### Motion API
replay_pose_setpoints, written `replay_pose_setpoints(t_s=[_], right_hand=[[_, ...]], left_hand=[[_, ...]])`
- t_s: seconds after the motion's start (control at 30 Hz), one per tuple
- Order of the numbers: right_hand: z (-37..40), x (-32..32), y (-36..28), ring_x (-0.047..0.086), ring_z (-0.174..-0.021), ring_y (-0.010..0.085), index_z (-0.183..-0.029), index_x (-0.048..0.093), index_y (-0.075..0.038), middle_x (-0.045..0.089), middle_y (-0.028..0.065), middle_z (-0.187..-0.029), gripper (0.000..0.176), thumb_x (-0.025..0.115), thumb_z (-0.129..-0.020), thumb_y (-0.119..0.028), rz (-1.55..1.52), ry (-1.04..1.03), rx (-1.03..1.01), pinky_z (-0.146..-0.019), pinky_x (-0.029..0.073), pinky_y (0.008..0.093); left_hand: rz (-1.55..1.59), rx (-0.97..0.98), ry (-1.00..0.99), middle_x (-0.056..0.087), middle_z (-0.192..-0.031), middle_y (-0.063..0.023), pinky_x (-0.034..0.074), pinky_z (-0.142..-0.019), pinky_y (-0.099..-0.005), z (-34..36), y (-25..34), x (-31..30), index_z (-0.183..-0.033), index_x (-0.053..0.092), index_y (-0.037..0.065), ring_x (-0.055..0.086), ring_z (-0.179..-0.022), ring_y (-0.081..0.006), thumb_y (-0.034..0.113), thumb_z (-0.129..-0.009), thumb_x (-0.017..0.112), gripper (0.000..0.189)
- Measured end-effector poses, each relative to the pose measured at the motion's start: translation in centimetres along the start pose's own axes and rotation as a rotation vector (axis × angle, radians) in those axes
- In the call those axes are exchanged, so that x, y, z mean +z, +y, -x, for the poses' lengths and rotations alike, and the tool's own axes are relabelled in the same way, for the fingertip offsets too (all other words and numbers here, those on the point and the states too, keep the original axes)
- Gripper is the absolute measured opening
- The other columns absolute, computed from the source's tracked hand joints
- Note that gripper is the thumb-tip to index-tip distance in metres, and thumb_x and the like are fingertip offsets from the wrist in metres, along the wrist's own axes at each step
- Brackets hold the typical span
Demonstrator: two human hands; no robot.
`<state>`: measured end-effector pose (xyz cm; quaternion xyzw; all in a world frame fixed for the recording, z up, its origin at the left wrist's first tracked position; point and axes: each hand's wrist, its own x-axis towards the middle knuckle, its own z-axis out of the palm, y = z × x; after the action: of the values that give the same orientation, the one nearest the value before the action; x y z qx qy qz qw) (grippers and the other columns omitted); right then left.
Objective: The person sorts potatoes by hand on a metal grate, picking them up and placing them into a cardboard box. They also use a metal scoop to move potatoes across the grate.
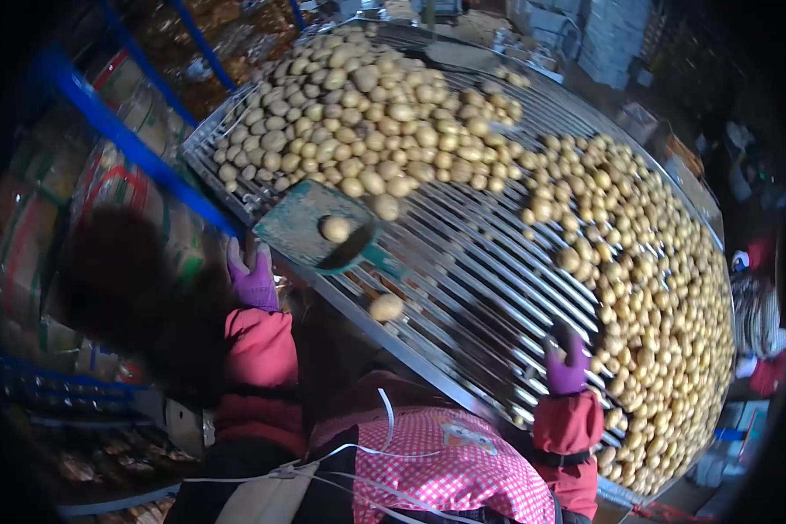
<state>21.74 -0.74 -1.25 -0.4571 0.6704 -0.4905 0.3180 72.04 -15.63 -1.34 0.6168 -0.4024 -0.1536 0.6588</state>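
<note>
My left hand (255, 281), in a purple glove, is at the left edge of a slatted metal table (489, 301), its thumb and fingers apart. Close beside it a worn green scoop (293, 223) lies on the table with one potato (335, 230) in it and its handle toward the middle. Another potato (386, 306) rests alone near the table's front edge. Over the slats at the right, my purple-gloved right hand (568, 365) has its thumb and fingers spread, with nothing visible in it. Its darker fingertips are partly in shadow.
A large heap of potatoes (367, 113) covers the far left of the table. Smaller potatoes (659, 341) spread along the right side. Blue posts (140, 144) and filled sacks (118, 201) stand at the left. Another person's red sleeve (767, 371) shows at the far right.
</note>
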Motion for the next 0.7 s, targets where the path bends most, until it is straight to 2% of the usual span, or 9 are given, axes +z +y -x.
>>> replay_pose_setpoints(t_s=[0.07, 0.13, 0.2, 0.27, 0.3, 0.4, 0.47, 0.57, 0.7], right_hand=[[-2.7, 8.4, -3.3, 0.057, -0.114, 0.0383, -0.129, 0.054, -0.007, 0.059, 0.0195, -0.125, 0.064, 0.08, -0.072, -0.02, 0.442, -0.141, -0.577, -0.098, 0.046, 0.0434], [-4.8, 16.7, -6.4, 0.051, -0.121, 0.0401, -0.137, 0.045, -0.01, 0.048, 0.0187, -0.14, 0.088, 0.081, -0.063, -0.041, 0.672, -0.341, -0.678, -0.1, 0.044, 0.0461], [-5.3, 23.6, -8.9, 0.052, -0.12, 0.0394, -0.144, 0.036, -0.01, 0.04, 0.0205, -0.146, 0.09, 0.074, -0.07, -0.043, 1.027, -0.571, -0.643, -0.098, 0.045, 0.0489], [-6.6, 29.1, -4.3, 0.062, -0.107, 0.0336, -0.143, 0.038, -0.01, 0.05, 0.0196, -0.136, 0.073, 0.07, -0.081, -0.034, 0.987, -0.596, -0.578, -0.083, 0.053, 0.0452], [-6.6, 29.4, -4.4, 0.063, -0.102, 0.0319, -0.141, 0.04, -0.01, 0.053, 0.0188, -0.132, 0.069, 0.069, -0.083, -0.033, 0.755, -0.611, -0.429, -0.08, 0.053, 0.0435], [-6.7, 27.9, -5.8, 0.066, -0.089, 0.0269, -0.135, 0.047, -0.01, 0.06, 0.0164, -0.119, 0.055, 0.066, -0.087, -0.028, 0.059, -0.603, 0.038, -0.07, 0.054, 0.0386], [-6.7, 26.2, -5.4, 0.068, -0.081, 0.0235, -0.131, 0.051, -0.009, 0.065, 0.0148, -0.111, 0.046, 0.064, -0.09, -0.024, -0.394, -0.571, 0.367, -0.063, 0.054, 0.0354], [-8.2, 24.0, -5.9, 0.061, -0.059, 0.0124, -0.112, 0.061, -0.006, 0.067, 0.0045, -0.078, 0.02, 0.056, -0.096, -0.015, -0.337, -0.701, 0.384, -0.05, 0.046, 0.0255], [-10.9, 27.3, -9.9, 0.058, -0.052, 0.0113, -0.108, 0.064, -0.006, 0.068, 0.0054, -0.074, 0.019, 0.059, -0.095, -0.019, -0.167, -0.994, 0.359, -0.047, 0.042, 0.0228]], left_hand=[[-0.038, -0.049, -0.029, 0.045, -0.14, -0.0143, 0.043, -0.1, -0.0311, -1.7, 0.5, -0.5, -0.145, 0.033, -0.002, 0.046, -0.126, -0.0212, 0.006, -0.088, 0.066, 0.066], [-0.305, 0.087, -0.103, 0.049, -0.136, -0.0177, 0.041, -0.102, -0.0366, -3.3, -3.9, -1.0, -0.147, 0.033, 0.003, 0.05, -0.123, -0.0267, 0.016, -0.087, 0.068, 0.07], [-0.335, 0.104, -0.261, 0.054, -0.129, -0.0214, 0.04, -0.103, -0.0412, -3.8, -5.9, -0.5, -0.145, 0.035, 0.004, 0.053, -0.12, -0.0335, 0.023, -0.082, 0.072, 0.075], [-0.481, 0.214, -0.368, 0.049, -0.135, -0.0259, 0.039, -0.104, -0.043, -2.5, -1.7, 1.3, -0.145, 0.033, 0.001, 0.049, -0.125, -0.0375, 0.029, -0.079, 0.075, 0.082], [-0.337, 0.031, -0.476, 0.044, -0.139, -0.0262, 0.038, -0.106, -0.0437, -1.6, -0.4, 2.5, -0.146, 0.029, 0.0, 0.044, -0.13, -0.0376, 0.028, -0.081, 0.075, 0.085], [-0.111, 0.28, -0.726, 0.027, -0.153, -0.0228, 0.027, -0.115, -0.0405, -2.4, 6.2, 4.2, -0.152, 0.012, 0.0, 0.03, -0.142, -0.0345, 0.012, -0.086, 0.068, 0.087], [0.351, 0.107, -0.887, 0.025, -0.154, -0.0227, 0.026, -0.115, -0.0438, -1.8, 6.9, 6.2, -0.153, 0.011, 0.004, 0.029, -0.143, -0.035, 0.003, -0.085, 0.066, 0.088], [0.194, 0.16, -0.69, 0.037, -0.148, -0.023, 0.035, -0.11, -0.04, -2.5, 6.5, 6.8, -0.151, 0.02, 0.0, 0.043, -0.135, -0.0333, 0.012, -0.086, 0.071, 0.083], [0.012, 0.083, -0.438, 0.042, -0.146, -0.0172, 0.037, -0.108, -0.0382, -5.6, 1.5, 2.6, -0.149, 0.027, 0.001, 0.045, -0.133, -0.0287, 0.006, -0.086, 0.066, 0.074]])
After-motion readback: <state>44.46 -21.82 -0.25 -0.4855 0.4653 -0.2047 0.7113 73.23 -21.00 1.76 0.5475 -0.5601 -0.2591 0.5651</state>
